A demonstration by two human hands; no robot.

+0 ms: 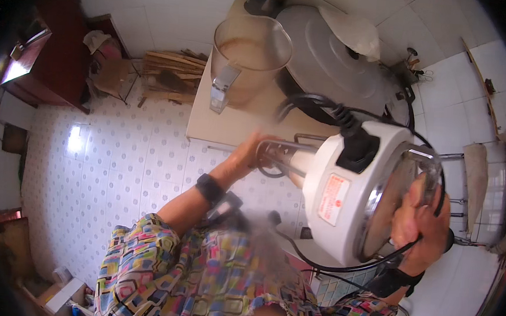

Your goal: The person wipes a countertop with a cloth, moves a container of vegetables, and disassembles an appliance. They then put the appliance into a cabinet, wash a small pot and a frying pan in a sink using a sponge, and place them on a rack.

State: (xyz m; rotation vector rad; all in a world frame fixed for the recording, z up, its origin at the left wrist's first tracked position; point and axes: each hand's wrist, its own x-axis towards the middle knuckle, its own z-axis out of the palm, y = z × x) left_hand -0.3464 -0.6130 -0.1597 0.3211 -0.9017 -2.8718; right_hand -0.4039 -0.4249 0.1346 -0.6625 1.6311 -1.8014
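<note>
The white motor head of a kitchen appliance, probably a soy milk maker, is tilted sideways in front of me, its metal shaft and loop-shaped rods pointing left. My right hand is closed around the clear handle on its top side. At the far end of the rods, my left hand has its fingers against the metal; they are partly hidden. A black cord with a plug sits in the head's socket and loops around it. Beyond, a see-through jug with a shiny handle and brownish residue stands on the counter.
The beige counter ends near my left hand. A large metal wok lid with a white plastic bag lies behind the jug. Split firewood, a chair and a dark red cabinet stand at the left.
</note>
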